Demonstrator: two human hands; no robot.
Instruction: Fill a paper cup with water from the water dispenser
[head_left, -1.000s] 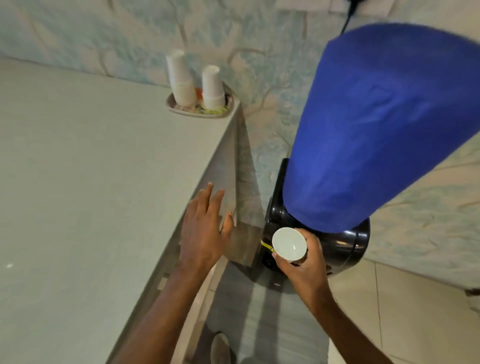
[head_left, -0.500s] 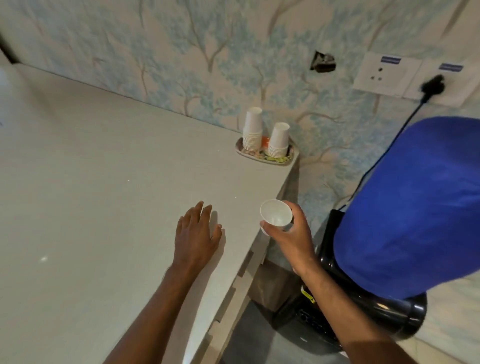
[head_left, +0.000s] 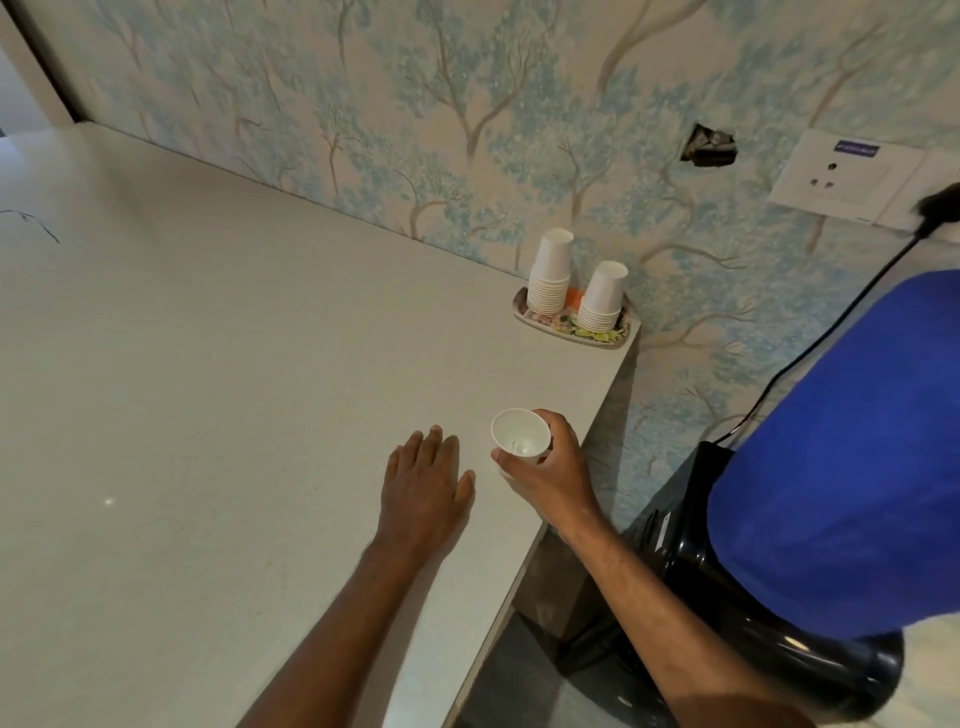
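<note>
Cup (head_left: 520, 435) now over counter (head_left: 208, 389) (tree-patterned wall (head_left: 467, 104))

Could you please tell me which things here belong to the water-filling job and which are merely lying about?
Job: paper cup in right hand; water dispenser.
Lying about: cup stacks on tray; wall socket.

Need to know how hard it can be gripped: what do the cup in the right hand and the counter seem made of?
Cup: looks like thin white paper, matte, with a rolled rim, matching the stacked cups on the tray. Counter: hard, smooth, off-white, faintly glossy; stone or laminate, cannot tell which.
</note>
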